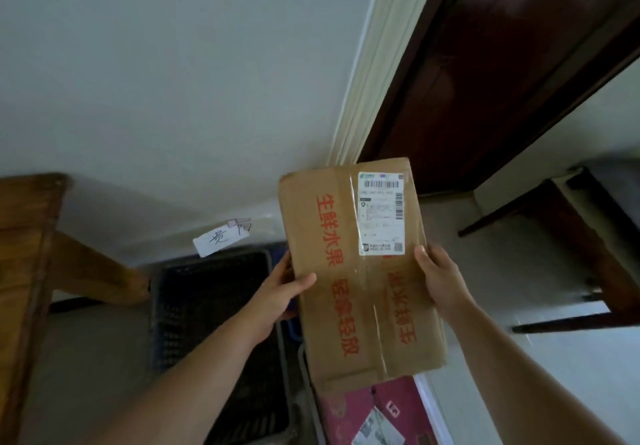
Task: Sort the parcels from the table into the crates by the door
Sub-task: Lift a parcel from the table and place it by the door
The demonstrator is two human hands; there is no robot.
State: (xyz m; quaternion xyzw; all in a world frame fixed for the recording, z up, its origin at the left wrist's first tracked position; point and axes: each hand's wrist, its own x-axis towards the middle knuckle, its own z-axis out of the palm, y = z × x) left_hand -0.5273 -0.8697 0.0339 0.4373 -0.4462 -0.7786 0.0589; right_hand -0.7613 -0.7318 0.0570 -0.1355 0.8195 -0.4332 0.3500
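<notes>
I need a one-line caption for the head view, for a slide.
Left hand and right hand hold a taped box beside a dark crate near the door.

We see a brown cardboard parcel (346, 271) printed with red characters, carrying a white label (381, 214) with black barcodes. Below it shows a pink parcel (349, 410) with a white sticker (372, 425). The dark crate (207, 306) has a black gridded bottom, and a blue crate (279, 247) edges it. The white paper tag (220, 238) bears black handwriting. The door (485, 63) is dark red-brown, its frame (374, 80) cream, the wall (173, 63) pale grey, and the tabletop (24, 236) orange-brown wood.
</notes>
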